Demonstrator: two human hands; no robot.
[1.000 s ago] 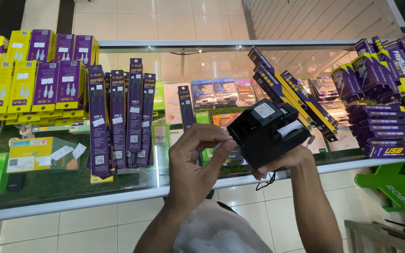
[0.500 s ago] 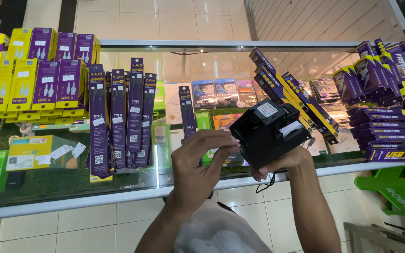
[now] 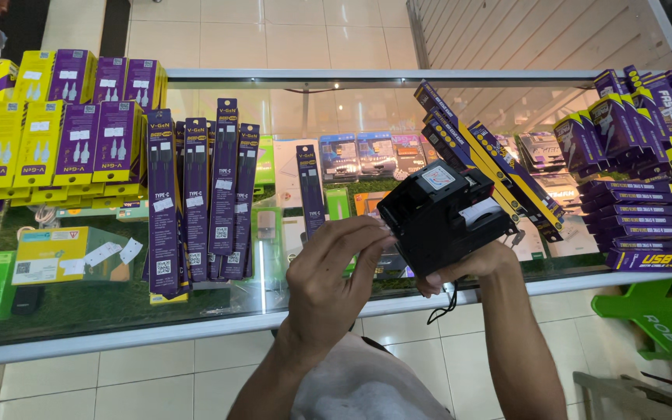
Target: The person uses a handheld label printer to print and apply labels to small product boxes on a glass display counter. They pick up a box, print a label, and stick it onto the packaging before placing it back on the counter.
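Observation:
My right hand (image 3: 472, 264) grips a black hand-held label gun (image 3: 439, 214) from below, holding it over the front edge of a glass counter (image 3: 157, 330). A white paper roll shows at the gun's right side and a black cord dangles under it. My left hand (image 3: 332, 276) is at the gun's left side, fingertips pinched at its edge, thumb and fingers curled. Whether anything sits between those fingertips is too small to tell.
On the glass counter stand rows of purple cable packs (image 3: 196, 194), yellow and purple boxes (image 3: 48, 132) at the left, and purple stacks (image 3: 639, 155) at the right. A green stool (image 3: 655, 311) stands at the lower right. The floor is tiled.
The label gun and both hands have shifted slightly; my left fingers stay pinched at the gun's left edge.

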